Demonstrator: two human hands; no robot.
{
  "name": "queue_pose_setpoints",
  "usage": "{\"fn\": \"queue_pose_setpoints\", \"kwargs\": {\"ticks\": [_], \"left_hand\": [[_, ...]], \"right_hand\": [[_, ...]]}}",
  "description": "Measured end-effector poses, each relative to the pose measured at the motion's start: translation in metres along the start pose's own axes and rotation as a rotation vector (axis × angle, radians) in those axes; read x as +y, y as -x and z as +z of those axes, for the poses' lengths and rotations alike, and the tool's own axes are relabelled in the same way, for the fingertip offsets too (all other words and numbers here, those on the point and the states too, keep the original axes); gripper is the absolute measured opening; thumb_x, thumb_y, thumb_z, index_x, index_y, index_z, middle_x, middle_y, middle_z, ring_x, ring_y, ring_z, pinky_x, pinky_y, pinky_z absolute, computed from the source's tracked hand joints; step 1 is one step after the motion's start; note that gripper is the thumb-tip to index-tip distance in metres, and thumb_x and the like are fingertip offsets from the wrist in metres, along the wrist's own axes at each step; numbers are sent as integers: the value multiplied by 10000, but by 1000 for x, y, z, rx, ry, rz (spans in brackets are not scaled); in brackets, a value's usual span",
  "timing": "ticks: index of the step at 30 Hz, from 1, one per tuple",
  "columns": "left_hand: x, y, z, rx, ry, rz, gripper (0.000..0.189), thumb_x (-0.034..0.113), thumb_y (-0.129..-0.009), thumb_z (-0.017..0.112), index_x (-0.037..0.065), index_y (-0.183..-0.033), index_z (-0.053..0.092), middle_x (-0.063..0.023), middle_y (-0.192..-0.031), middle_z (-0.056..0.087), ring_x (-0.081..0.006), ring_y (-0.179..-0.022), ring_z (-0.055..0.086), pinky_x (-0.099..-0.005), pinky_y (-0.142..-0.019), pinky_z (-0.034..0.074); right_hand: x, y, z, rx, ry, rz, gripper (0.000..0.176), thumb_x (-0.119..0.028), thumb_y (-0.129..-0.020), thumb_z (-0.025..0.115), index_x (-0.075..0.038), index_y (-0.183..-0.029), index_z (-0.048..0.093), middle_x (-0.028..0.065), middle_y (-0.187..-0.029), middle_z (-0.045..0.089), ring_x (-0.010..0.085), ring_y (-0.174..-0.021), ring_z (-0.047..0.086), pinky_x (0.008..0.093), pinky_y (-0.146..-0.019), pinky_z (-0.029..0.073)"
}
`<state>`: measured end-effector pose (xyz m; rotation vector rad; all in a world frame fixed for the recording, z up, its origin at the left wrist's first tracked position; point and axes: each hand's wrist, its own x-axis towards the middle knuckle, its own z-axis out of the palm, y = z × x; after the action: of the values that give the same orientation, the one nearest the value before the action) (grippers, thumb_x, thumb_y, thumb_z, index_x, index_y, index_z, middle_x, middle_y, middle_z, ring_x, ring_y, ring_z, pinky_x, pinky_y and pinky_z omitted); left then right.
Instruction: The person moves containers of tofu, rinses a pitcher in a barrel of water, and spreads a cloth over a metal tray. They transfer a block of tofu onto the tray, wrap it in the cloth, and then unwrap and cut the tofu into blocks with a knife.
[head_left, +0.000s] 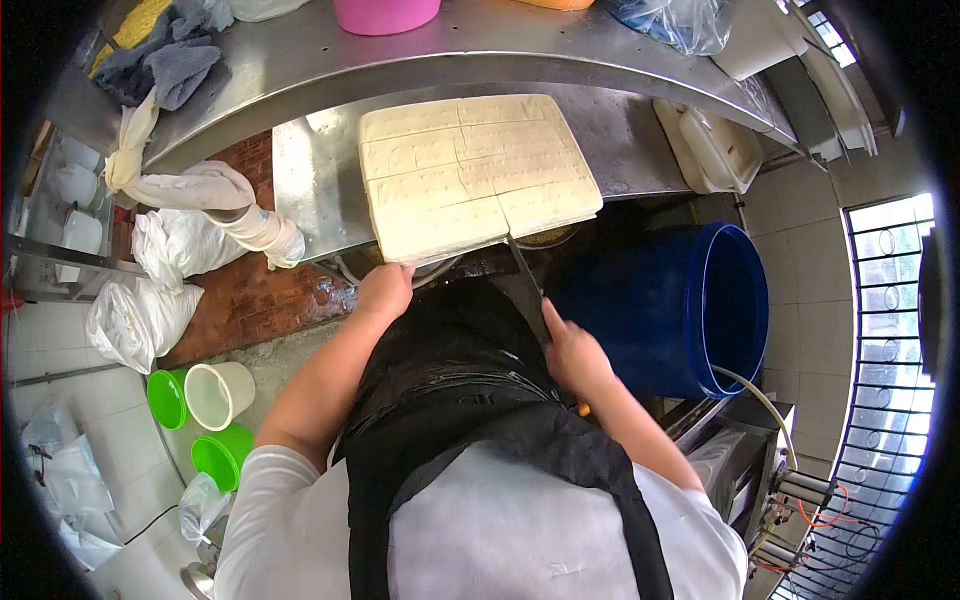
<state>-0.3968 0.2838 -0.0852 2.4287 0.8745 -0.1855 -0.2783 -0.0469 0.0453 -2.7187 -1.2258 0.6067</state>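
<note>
A large, pale cream slab [470, 175], which looks like cheese or tofu, lies on the metal counter. Cut lines divide its dotted top into several rectangular sections. My right hand [578, 358] is closed round a knife [527, 270]; the blade tip meets the slab's near edge at one cut line, and an orange handle end shows below the hand. At the slab's near left corner, my left hand [386, 291] is closed with the thumb against the edge. Its other fingers are mostly hidden.
A metal shelf [480, 70] crosses above the counter [320, 190], carrying a pink container [387, 14]. To the right lies a big blue barrel [640, 305]; a whitish tub [708, 145] stands behind it. Green buckets [222, 457] and white bags [150, 315] are at left.
</note>
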Motion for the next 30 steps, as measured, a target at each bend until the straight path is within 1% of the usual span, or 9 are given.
{"fn": "queue_pose_setpoints", "kwargs": {"ticks": [5, 7, 9, 15, 19, 21, 25, 27, 30], "left_hand": [[-1, -1, 3, 24, 18, -1, 457, 367, -1055, 547, -27, -922, 737, -277, -946, 735, -464, -920, 708, -565, -846, 548], [2, 2, -1, 28, 24, -17, 455, 368, -1052, 552, -25, -916, 737, -277, -943, 735, -466, -918, 709, -566, -844, 549], [7, 4, -7, 15, 45, -41, 449, 366, -1050, 555, -21, -920, 739, -276, -938, 735, -469, -916, 709, -565, -842, 551], [4, 3, -9, 9, 14, 10, 445, 356, -1064, 527, -4, -942, 758, -273, -935, 736, -470, -913, 709, -558, -840, 555], [-7, -4, 1, -36, -33, 49, 449, 356, -1066, 521, 1, -922, 755, -264, -936, 740, -454, -901, 717, -548, -829, 561], [-10, -5, 3, -20, -30, 68, 449, 357, -1066, 522, 2, -918, 755, -260, -932, 741, -448, -894, 720, -548, -825, 563], [-9, -2, 1, 2, 28, 47, 438, 359, -1051, 537, 7, -912, 758, -257, -902, 737, -447, -873, 719, -557, -811, 560], [-12, -3, 2, 25, 61, 46, 440, 363, -1041, 543, 7, -898, 758, -261, -887, 732, -457, -867, 713, -566, -807, 556], [-9, 0, -4, 22, 89, 43, 438, 369, -1039, 550, 12, -906, 767, -257, -886, 735, -456, -853, 716, -564, -790, 559]], "right_hand": [[37, 98, 13, -30, -216, 29, 780, -75, -909, 646, -111, -1624, 336, 231, -957, 675, 434, -876, 699, 505, -799, 576], [38, 100, 9, -29, -272, 36, 785, -65, -902, 658, -111, -1624, 352, 228, -959, 672, 429, -880, 701, 500, -802, 573], [29, 86, 0, 85, -342, 54, 761, -51, -893, 665, -100, -1604, 397, 233, -962, 674, 421, -890, 704, 486, -807, 574], [-19, -54, -33, 214, -381, -87, 768, -96, -898, 684, -44, -1597, 369, 327, -1087, 687, 501, -997, 675, 523, -880, 551], [-68, -150, -59, 124, -317, -50, 727, -144, -905, 610, -35, -1584, 377, 361, -1047, 690, 499, -1019, 676, 533, -921, 539], [-84, -192, -61, 151, -379, -42, 712, -139, -875, 619, -44, -1560, 450, 362, -1050, 691, 473, -1027, 697, 483, -903, 556], [-109, -251, -69, 130, -349, -46, 726, -139, -864, 623, -35, -1561, 447, 348, -1090, 701, 467, -1036, 701, 483, -909, 566], [-117, -270, -70, 171, -311, -64, 765, -71, -836, 507, -21, -1591, 394, 357, -1109, 694, 471, -1062, 692, 489, -918, 560], [-123, -293, -73, 152, -293, -33, 734, -95, -852, 558, -21, -1570, 427, 344, -1164, 691, 451, -1085, 697, 480, -920, 570]]}}
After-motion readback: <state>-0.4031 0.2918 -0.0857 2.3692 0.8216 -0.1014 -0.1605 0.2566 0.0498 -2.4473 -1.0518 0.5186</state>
